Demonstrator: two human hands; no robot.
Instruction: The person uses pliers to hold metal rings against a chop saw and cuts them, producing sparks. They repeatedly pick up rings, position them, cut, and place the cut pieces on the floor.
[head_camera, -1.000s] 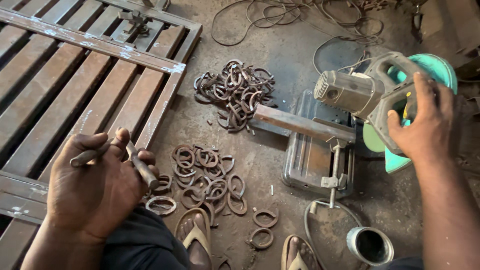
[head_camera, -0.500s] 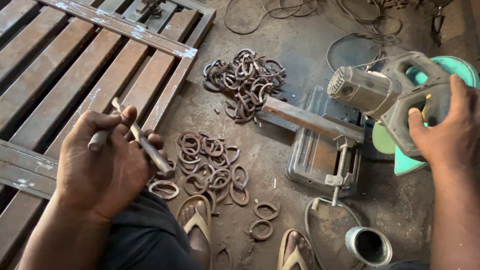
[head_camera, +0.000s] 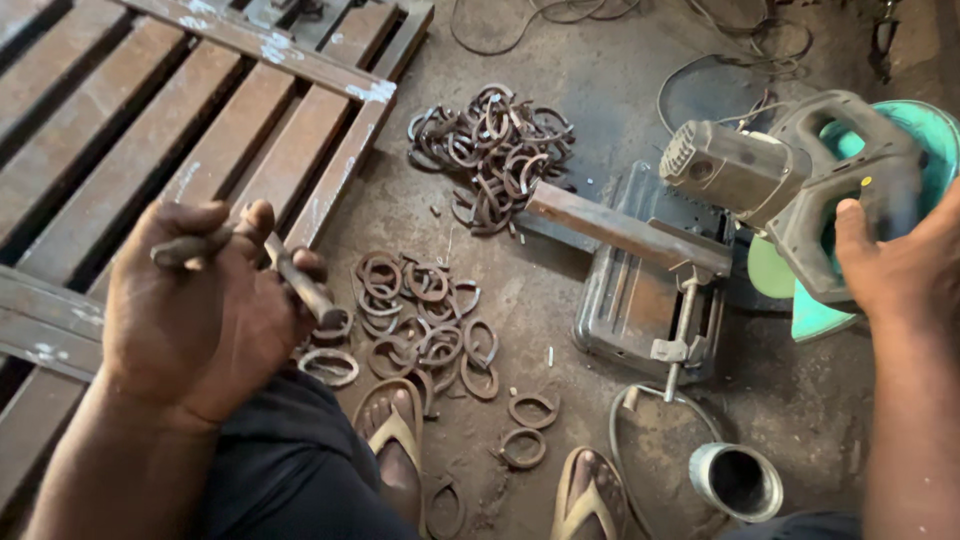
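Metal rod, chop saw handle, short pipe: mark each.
metal rod (head_camera: 300, 285), head view, mid-shaft past the left hand's fingers.
chop saw handle (head_camera: 850, 165), head view, grey grip loop.
short pipe (head_camera: 735, 480), head view, open rim.

Rusty metal rods (head_camera: 300, 283) in hand, grey chop saw (head_camera: 800, 185) raised

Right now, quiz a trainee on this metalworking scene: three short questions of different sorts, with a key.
1. True or false: the left hand holds a short metal rod.
2. Multiple choice: the right hand rests on A) the metal cup, B) the chop saw's handle, C) the steel grate.
3. Fill in: the steel bar lies across the saw's ____, with piles of cut rings on the floor beside it.

Key: 1 true; 2 B; 3 base.
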